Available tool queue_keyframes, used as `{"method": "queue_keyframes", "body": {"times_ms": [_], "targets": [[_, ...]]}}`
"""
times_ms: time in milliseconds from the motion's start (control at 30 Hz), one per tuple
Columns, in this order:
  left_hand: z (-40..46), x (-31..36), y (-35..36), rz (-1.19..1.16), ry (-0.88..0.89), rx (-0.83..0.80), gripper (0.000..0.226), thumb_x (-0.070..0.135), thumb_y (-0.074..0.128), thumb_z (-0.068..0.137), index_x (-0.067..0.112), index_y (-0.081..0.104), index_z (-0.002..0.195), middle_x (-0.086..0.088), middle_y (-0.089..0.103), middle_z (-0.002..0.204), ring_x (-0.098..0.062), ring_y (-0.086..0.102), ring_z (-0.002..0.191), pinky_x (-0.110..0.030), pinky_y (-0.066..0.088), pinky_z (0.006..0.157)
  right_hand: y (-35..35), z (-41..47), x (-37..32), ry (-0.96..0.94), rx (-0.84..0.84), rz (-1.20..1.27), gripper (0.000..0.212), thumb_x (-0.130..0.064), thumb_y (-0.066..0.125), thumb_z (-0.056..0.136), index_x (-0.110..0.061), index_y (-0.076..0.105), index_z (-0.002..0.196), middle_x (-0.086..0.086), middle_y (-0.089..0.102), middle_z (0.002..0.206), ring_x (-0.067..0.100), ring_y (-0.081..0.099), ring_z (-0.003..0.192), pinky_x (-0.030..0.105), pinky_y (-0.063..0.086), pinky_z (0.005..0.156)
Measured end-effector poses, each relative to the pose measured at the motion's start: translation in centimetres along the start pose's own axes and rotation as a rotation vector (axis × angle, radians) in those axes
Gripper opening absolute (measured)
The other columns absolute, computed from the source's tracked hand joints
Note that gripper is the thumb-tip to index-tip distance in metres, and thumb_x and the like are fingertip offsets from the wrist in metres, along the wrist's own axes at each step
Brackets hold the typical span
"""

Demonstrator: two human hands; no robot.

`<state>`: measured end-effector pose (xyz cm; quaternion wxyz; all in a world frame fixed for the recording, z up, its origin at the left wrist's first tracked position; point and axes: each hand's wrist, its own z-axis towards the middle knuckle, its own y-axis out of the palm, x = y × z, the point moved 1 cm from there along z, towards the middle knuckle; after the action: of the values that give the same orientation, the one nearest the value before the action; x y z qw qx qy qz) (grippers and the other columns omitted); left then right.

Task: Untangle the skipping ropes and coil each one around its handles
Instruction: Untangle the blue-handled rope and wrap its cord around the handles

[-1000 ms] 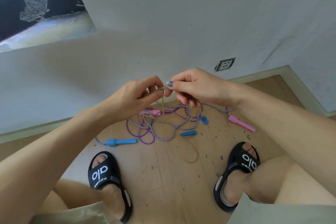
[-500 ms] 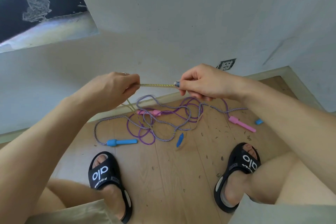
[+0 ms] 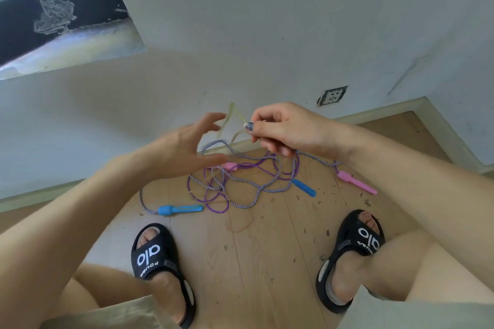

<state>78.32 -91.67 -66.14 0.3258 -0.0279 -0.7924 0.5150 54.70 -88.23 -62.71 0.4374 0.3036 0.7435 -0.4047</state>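
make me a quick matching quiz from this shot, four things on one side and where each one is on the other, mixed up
Things:
1. blue handle with striped rope
2. long pink handle
3. yellow-green rope
4. wall socket

Places:
A. low on the wall, above the skirting
B. on the floor by the sandal on the person's left
C. in the air, between the hands
D. on the floor near the right forearm

Pairs: 1-B, 2-D, 3-C, 4-A

Tangled purple rope (image 3: 213,201) and striped rope (image 3: 248,181) on floor, yellow rope (image 3: 232,115) lifted
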Motion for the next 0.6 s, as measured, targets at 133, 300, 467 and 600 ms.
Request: {"method": "queue_keyframes", "body": {"times_ms": [133, 300, 467, 600], "targets": [[0.2, 3.8, 0.7, -0.269, 0.186, 0.178, 0.054, 0.039, 0.063, 0.092, 0.029, 0.037, 0.137, 0.017, 0.053, 0.134, 0.004, 0.046, 0.128, -0.028, 0.039, 0.106, 0.6, 0.2, -0.1, -0.027, -0.046, 0.057, 0.025, -0.023, 0.051, 0.104, -0.008, 0.06, 0.087, 0.001, 0.054, 0.058, 0.015, 0.042, 0.043, 0.025, 0.034, 0.045], [0.5, 4.0, 0.4, -0.241, 0.274, 0.285, 0.037, 0.025, 0.062, 0.095, 0.02, 0.047, 0.129, 0.008, 0.057, 0.126, -0.006, 0.055, 0.118, -0.022, 0.041, 0.098, 0.4, 0.0, -0.2, -0.019, -0.048, 0.097, 0.027, -0.025, 0.052, 0.103, -0.004, 0.062, 0.09, 0.002, 0.053, 0.058, 0.015, 0.043, 0.046, 0.023, 0.035, 0.044], [0.3, 3.2, 0.0, -0.077, 0.318, 0.199, 0.024, 0.032, 0.049, 0.1, 0.017, 0.05, 0.08, 0.002, 0.06, 0.066, -0.017, 0.057, 0.063, -0.037, 0.046, 0.06, 0.1, -0.1, 0.3, 0.022, -0.045, 0.006, 0.026, -0.024, 0.053, 0.102, -0.009, 0.061, 0.083, 0.0, 0.054, 0.057, 0.016, 0.048, 0.049, 0.028, 0.042, 0.051], [0.4, 1.6, -0.1, 0.315, 0.318, 0.241, 0.028, 0.042, 0.038, 0.102, 0.024, 0.038, 0.081, 0.003, 0.044, 0.063, -0.023, 0.042, 0.059, -0.036, 0.038, 0.049, 0.0, -0.3, 0.9, 0.088, -0.042, -0.077, 0.029, -0.02, 0.052, 0.101, -0.01, 0.057, 0.075, 0.005, 0.052, 0.055, 0.02, 0.054, 0.052, 0.032, 0.048, 0.06]]}}
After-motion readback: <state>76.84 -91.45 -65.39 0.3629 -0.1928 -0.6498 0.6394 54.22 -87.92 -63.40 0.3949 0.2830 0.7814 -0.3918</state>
